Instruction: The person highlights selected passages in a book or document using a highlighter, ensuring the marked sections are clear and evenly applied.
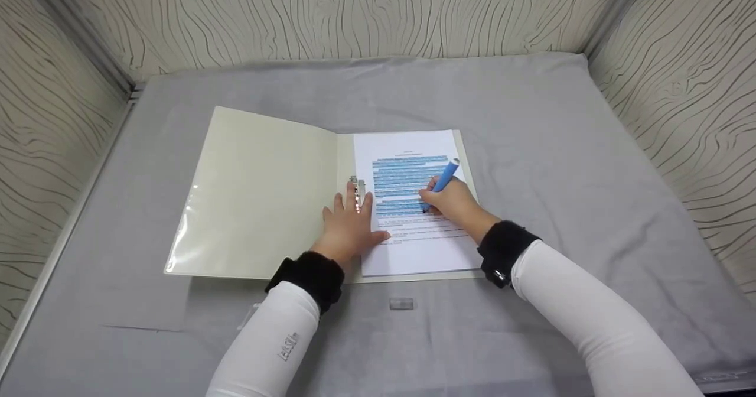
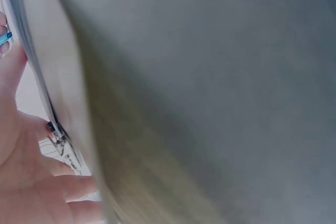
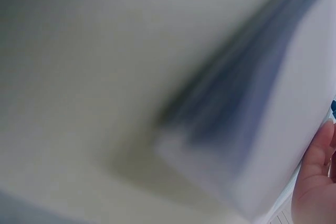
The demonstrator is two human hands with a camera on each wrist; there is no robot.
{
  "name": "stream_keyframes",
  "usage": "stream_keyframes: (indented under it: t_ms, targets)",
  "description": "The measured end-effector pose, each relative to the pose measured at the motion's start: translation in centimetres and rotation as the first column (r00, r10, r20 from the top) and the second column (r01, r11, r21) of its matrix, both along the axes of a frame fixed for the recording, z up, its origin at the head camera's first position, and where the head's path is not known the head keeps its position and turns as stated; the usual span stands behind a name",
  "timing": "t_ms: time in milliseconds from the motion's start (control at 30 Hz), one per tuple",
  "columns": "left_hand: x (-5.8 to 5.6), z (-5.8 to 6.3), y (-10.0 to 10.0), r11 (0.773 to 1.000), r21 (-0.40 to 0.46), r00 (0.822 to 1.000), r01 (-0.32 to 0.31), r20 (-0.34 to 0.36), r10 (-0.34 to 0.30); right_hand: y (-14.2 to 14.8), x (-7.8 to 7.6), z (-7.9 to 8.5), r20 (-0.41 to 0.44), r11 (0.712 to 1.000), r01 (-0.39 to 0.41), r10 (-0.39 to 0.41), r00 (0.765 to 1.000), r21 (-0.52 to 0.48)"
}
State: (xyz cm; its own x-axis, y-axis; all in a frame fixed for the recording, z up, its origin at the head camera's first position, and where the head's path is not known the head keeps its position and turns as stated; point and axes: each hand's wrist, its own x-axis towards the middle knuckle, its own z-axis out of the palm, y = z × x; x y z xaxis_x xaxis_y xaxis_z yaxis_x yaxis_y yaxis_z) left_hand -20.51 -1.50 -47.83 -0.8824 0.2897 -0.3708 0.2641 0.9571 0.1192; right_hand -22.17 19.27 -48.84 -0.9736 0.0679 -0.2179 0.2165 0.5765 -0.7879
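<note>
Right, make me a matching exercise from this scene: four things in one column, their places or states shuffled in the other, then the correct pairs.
Things:
1. Highlighter
2. Left hand
3. Printed sheet
4. Small rectangular piece

Places or states:
A. Text partly striped blue
B. On the grey cloth, nearer the person than the folder
C. Held in the right hand
D. Fingers spread by the metal clip

Pairs: 1-C, 2-D, 3-A, 4-B

Room over grey cloth [image 1: 508,98] beyond folder [image 1: 346,155]; raised cover [image 1: 266,196] blocks low way left of left hand [image 1: 347,231].
</note>
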Motion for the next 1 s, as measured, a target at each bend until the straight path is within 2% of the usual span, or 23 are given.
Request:
stream_keyframes:
  t_ms: [1000]
  targets:
    - [-0.2, -0.3, -0.1, 1.000, -0.020, 1.000, 0.020, -0.004, -0.020, 1.0, -0.1, -0.2, 0.043, 0.998, 0.039, -0.037, 0.998, -0.046]
